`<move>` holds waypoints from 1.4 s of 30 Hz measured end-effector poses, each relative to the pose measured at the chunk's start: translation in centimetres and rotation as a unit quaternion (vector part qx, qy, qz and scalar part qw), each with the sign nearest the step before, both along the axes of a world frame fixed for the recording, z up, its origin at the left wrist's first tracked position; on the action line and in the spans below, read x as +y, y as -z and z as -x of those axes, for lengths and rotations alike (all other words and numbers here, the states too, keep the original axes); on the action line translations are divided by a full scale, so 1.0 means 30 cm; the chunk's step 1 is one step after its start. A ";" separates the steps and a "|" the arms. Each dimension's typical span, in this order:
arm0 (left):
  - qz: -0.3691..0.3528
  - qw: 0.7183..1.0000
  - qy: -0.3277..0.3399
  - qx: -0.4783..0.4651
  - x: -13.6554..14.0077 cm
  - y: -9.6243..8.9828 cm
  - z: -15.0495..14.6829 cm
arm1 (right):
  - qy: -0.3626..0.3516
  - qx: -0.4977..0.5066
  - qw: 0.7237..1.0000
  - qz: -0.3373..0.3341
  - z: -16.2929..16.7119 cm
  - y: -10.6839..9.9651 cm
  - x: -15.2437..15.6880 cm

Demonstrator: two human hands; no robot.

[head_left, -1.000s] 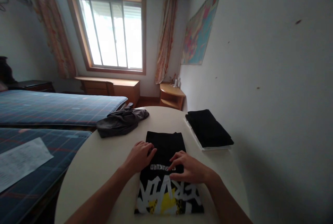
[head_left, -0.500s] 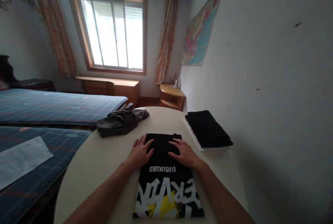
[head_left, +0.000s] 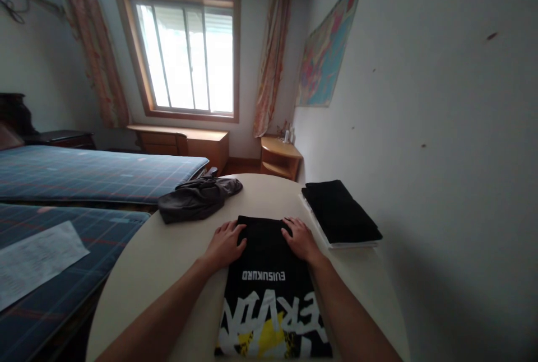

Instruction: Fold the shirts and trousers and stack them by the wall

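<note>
- Closest to the person is a folded black garment (head_left: pixel 264 253), flat on the near middle of the pale round table (head_left: pixel 159 272). Its white and yellow print faces up, lettering upside down from the person's side.
- Left hand (head_left: pixel 227 243) rests along the garment's far left edge. Grip's loose, fingers spread and thumb out over the cloth; doesn't look like it's got hold of anything.
- Right hand (head_left: pixel 300 238) pretty much mirrors it at the far right corner, grip relaxed too, nothing clasped. Can't tell if any fingertips are tucked under. One hand per side probably keeps the edges flat and the fold square.
- Right side of the table: a black folded stack (head_left: pixel 340 212) with a white layer underneath, apart from the garment, likely so it's out of the hands' way.
- Far left of the table: a crumpled dark grey cloth (head_left: pixel 195 200), loose and unfolded, clear of both hands.
- Left, off the table: a sheet of paper (head_left: pixel 40 258) on a plaid mattress (head_left: pixel 113 238).
- Way at the back: curtains and a bright window (head_left: pixel 189 62).
</note>
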State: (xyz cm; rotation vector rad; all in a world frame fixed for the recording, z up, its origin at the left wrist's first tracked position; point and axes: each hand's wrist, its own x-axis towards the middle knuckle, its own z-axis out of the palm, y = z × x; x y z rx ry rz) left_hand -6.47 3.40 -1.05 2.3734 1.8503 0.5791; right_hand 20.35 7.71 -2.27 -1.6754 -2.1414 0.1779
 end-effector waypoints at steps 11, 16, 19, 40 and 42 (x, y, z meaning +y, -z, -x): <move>0.006 0.996 -0.050 -0.071 0.139 0.031 0.012 | 0.058 0.019 0.998 -0.018 -0.043 0.011 0.048; 0.021 0.993 -0.093 -0.076 0.161 0.041 0.006 | 0.055 0.049 0.997 -0.021 -0.043 0.003 0.050; 0.037 0.991 -0.105 -0.078 0.157 0.030 0.005 | 0.040 0.090 0.995 -0.022 -0.043 -0.011 0.040; 0.196 0.876 -0.041 -0.438 0.235 -0.199 -0.017 | -0.011 0.462 0.862 0.209 -0.081 -0.270 0.027; 0.202 0.859 -0.026 -0.470 0.213 -0.239 -0.011 | -0.052 0.458 0.859 0.224 -0.103 -0.316 0.000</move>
